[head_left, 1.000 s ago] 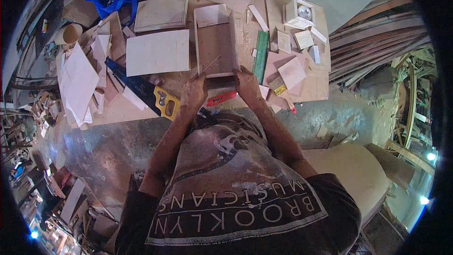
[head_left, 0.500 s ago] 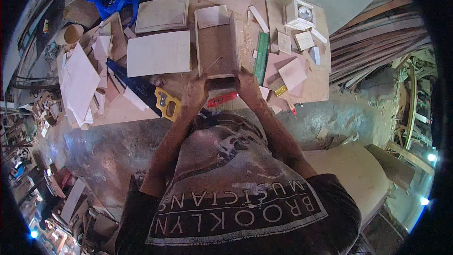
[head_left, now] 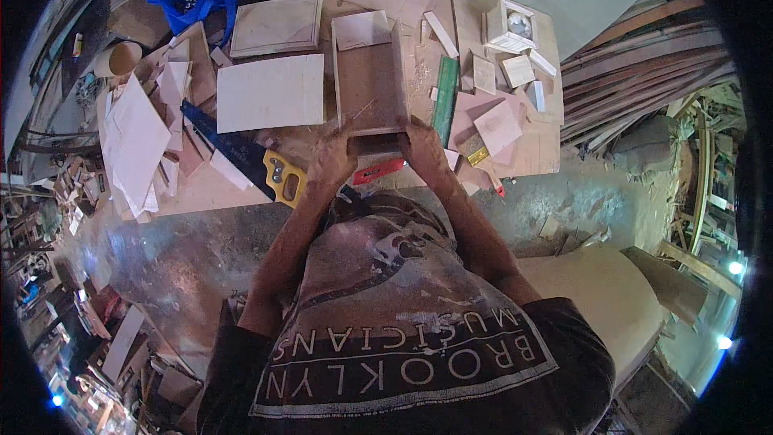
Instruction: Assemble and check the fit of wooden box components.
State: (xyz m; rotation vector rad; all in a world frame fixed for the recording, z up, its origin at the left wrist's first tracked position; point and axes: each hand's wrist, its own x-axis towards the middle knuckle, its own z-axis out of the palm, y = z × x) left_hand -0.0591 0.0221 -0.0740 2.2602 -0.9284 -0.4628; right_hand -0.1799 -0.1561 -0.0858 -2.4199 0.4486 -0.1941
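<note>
You gripped the wooden box (head_left: 398,72) between left hand (head_left: 332,159) and right hand (head_left: 424,150), likely aligning it, with even pressure needed next.

Left of the left hand (head_left: 333,158), a yellow-handled saw (head_left: 241,155) is obstructing, while a strip of tabletop (head_left: 299,143) is offering passage toward a pale board (head_left: 270,93). Right of the right hand (head_left: 423,147), a green strip (head_left: 445,101) and wood pieces (head_left: 499,126) are crowding the way.
</note>
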